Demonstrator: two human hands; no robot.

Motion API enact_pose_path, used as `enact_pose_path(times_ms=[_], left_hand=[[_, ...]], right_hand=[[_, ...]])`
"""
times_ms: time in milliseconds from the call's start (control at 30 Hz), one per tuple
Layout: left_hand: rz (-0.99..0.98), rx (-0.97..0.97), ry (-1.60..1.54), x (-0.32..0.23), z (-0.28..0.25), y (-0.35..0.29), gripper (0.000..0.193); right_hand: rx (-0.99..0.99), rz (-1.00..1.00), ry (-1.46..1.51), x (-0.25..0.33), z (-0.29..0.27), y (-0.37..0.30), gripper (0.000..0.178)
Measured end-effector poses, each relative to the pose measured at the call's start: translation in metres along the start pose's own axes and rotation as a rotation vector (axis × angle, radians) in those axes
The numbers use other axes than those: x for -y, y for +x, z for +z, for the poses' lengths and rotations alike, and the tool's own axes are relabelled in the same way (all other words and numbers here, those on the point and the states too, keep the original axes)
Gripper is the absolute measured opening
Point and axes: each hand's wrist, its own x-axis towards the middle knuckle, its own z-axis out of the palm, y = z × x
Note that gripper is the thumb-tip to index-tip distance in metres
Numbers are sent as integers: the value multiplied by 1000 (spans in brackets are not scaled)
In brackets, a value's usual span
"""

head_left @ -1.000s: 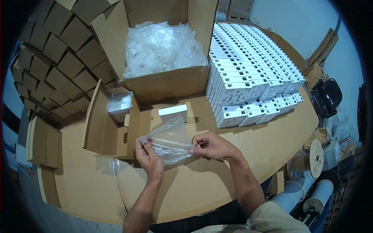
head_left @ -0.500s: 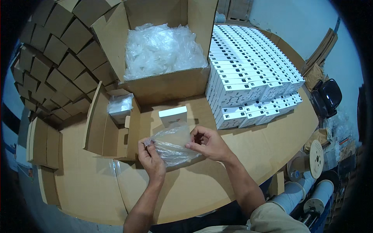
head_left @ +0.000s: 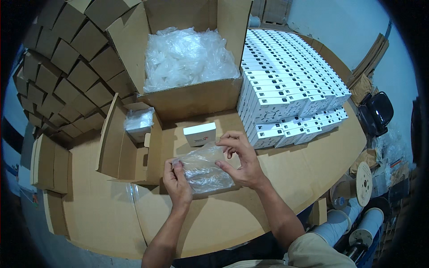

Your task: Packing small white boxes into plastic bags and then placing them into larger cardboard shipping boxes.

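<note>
Left hand [head_left: 179, 187]: pinching crinkled clear bag [head_left: 205, 172]
Right hand [head_left: 246, 167]: fingers apart
Printed white cartons [head_left: 290, 91]: toward tabletop's [head_left: 308, 165] right edge

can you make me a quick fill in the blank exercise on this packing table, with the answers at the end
1. The person's left hand grips the ____ side of the clear, crumpled plastic bag.
2. The small rectangular box just beyond the bag is mostly ____ in colour.
3. The stacked white boxes with dark square marks are to the ____ of the large, open brown cardboard box.
4. The heap of clear plastic lies ____ that cardboard box.

Missing words: left; white; right; inside
</note>
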Motion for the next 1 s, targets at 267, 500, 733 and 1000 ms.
enact_pose_path(times_ms=[267,500,733,1000], left_hand=[[1,190,42,-8,-1,-1,24],[-17,247,54,-9,-8,9,26],[-42,301,31,-8,-10,8,28],[-51,318,56,-11,-13,10,30]], right_hand=[[61,65,-189,-7,-3,-1,20],[144,129,-103,-3,-14,2,20],[309,240,-214,8,-13,3,28],[362,399,-95,0,-19,-2,24]])
